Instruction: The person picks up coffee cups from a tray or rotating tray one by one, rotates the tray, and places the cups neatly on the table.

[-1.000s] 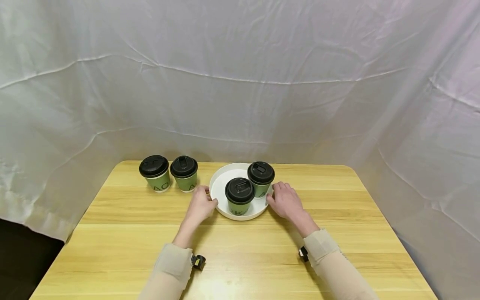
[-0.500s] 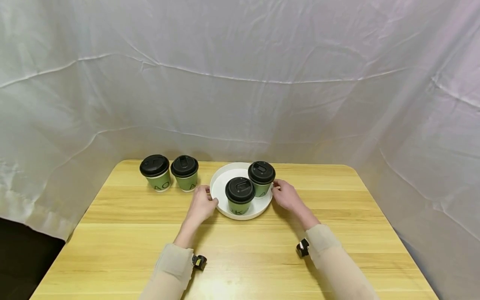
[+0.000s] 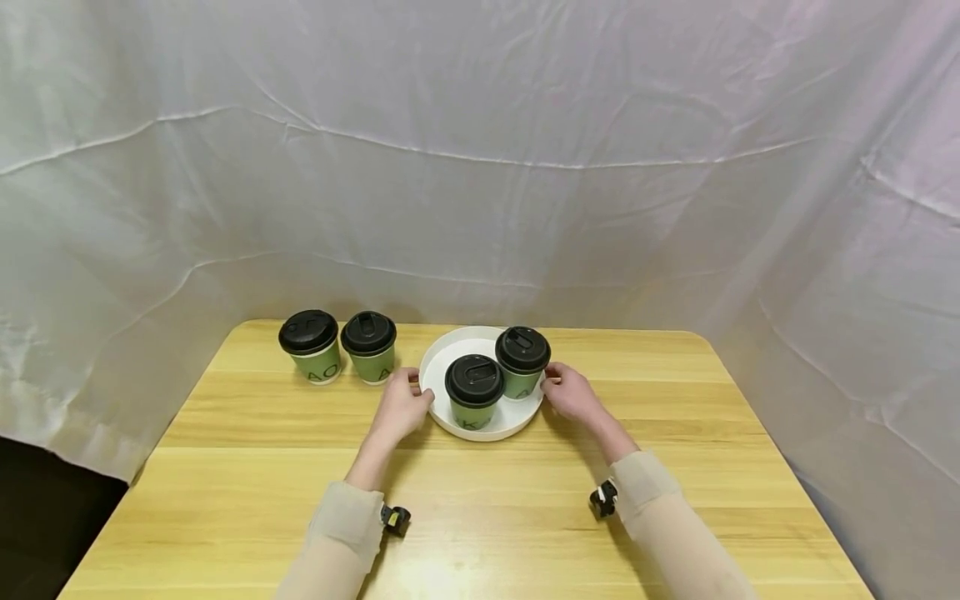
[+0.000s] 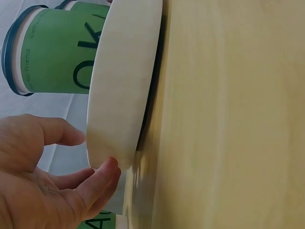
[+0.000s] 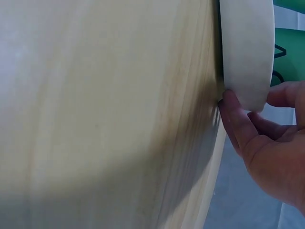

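Note:
A round white tray (image 3: 442,360) with a low rim carries two green paper cups with black lids, a front cup (image 3: 475,392) and a back-right cup (image 3: 522,362). At the tray's left side my left hand (image 3: 402,407) grips the rim; in the left wrist view its thumb (image 4: 71,136) lies at the top edge and its fingertips (image 4: 109,164) at the outer wall. My right hand (image 3: 573,393) holds the opposite side, its thumb (image 5: 282,95) at the rim and fingers (image 5: 233,102) at the underside. A dark strip shows beneath the tray in the left wrist view.
Two more lidded green cups, the outer cup (image 3: 310,346) and the inner cup (image 3: 369,346), stand left of the tray near the back edge of the wooden table (image 3: 495,517). Pale fabric (image 3: 480,208) hangs behind and at both sides.
My right hand's fingers have drawn in around the tray's right rim. On the tray, the front cup has shifted slightly left and the back cup slightly nearer. My left hand stays at the rim.

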The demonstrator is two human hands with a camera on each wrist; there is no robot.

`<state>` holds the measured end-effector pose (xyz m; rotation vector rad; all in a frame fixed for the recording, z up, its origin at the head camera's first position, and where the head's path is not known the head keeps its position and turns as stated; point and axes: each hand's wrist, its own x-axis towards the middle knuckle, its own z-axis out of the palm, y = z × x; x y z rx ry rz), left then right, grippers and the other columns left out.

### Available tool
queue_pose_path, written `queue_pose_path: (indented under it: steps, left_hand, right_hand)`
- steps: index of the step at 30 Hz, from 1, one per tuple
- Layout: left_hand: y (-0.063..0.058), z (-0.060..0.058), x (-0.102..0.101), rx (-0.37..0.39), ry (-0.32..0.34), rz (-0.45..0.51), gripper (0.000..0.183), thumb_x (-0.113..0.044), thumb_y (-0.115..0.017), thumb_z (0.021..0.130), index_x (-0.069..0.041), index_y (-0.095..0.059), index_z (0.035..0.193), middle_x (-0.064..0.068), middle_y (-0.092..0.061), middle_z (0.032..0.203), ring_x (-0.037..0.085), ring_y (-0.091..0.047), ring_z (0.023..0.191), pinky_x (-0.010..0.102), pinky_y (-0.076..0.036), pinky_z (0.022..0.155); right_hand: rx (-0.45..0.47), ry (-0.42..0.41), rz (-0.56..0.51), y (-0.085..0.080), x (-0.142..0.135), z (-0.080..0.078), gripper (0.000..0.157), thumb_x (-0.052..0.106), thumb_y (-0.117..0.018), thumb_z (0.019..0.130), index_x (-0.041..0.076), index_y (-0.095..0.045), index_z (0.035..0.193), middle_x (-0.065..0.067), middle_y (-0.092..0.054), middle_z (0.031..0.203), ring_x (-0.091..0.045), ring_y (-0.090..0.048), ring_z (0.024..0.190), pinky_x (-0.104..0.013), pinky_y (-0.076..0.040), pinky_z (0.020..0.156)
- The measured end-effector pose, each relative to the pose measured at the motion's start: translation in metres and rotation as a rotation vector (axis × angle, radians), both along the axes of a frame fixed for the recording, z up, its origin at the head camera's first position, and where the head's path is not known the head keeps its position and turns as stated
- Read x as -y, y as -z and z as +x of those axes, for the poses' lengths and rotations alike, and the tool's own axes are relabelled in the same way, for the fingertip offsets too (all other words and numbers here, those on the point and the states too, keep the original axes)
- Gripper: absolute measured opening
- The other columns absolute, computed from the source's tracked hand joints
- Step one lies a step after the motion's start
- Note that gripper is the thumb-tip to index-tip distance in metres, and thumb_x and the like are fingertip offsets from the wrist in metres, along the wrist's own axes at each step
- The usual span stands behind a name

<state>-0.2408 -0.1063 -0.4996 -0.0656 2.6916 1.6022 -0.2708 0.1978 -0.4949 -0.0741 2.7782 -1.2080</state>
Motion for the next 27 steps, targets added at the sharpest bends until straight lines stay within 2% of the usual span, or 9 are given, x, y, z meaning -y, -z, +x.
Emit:
queue_pose_path:
  steps: [7,16,21,27]
  left_hand:
    - [0.001,0.005,-0.001,-0.007,-0.004,0.015,0.052,-0.005,-0.063,0.093,0.013,-0.049,0.140,0.028,-0.052,0.135,0.038,-0.063,0.119,0.046,-0.056,0.098]
    - [0.003,0.010,-0.002,-0.002,-0.023,0.008,0.053,-0.006,-0.063,0.093,0.011,-0.048,0.140,0.028,-0.049,0.135,0.037,-0.064,0.118,0.046,-0.055,0.099]
    - [0.004,0.007,-0.002,-0.013,-0.019,0.033,0.053,-0.003,-0.061,0.092,0.013,-0.048,0.141,0.031,-0.048,0.137,0.039,-0.064,0.120,0.045,-0.056,0.099]
    - [0.006,-0.002,0.002,-0.054,0.027,0.005,0.048,0.003,-0.056,0.094,0.017,-0.050,0.140,0.034,-0.053,0.136,0.039,-0.063,0.118,0.046,-0.055,0.099]
  right_hand:
    - [0.003,0.013,-0.025,0.001,0.005,0.008,0.055,0.009,-0.053,0.097,-0.010,-0.046,0.148,-0.028,-0.060,0.137,-0.036,-0.064,0.118,-0.048,-0.053,0.103]
    - [0.020,0.038,-0.039,-0.002,0.012,0.021,0.057,0.008,-0.055,0.093,-0.010,-0.048,0.147,-0.027,-0.063,0.132,-0.036,-0.065,0.119,-0.047,-0.055,0.100]
    - [0.010,0.040,-0.051,-0.003,0.011,0.020,0.054,0.008,-0.054,0.096,-0.011,-0.048,0.146,-0.028,-0.062,0.132,-0.039,-0.063,0.120,-0.050,-0.052,0.104]
    - [-0.003,0.037,-0.015,0.000,0.004,0.012,0.051,0.010,-0.051,0.100,-0.010,-0.048,0.147,-0.027,-0.060,0.137,-0.039,-0.061,0.122,-0.052,-0.048,0.108]
